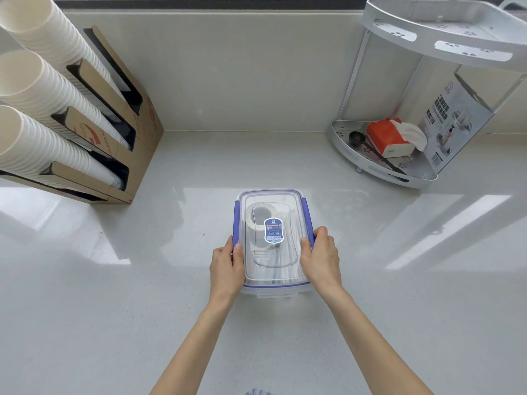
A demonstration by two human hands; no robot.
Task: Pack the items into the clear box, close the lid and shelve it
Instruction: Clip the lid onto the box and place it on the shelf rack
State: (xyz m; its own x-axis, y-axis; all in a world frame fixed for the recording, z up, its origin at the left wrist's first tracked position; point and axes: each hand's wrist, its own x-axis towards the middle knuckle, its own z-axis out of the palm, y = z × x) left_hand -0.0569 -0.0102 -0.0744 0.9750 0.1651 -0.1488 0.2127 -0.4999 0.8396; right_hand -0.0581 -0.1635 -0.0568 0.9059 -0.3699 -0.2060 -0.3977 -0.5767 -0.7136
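The clear box [273, 289] stands on the white counter in the middle of the view, its clear lid [285, 269] with blue side clips and a blue label lying on top. Through the lid I make out a roll of tape and some other items, blurred. My left hand [226, 266] grips the box's left side, thumb on the lid's edge over the blue clip. My right hand [322, 258] holds the right side the same way, fingers wrapped over the right clip.
A two-tier white corner shelf [379, 169] stands at the back right, holding a red tissue pack [385, 135], a black scoop and a printed carton. At the left, a cardboard holder [137, 155] carries stacks of white paper cups.
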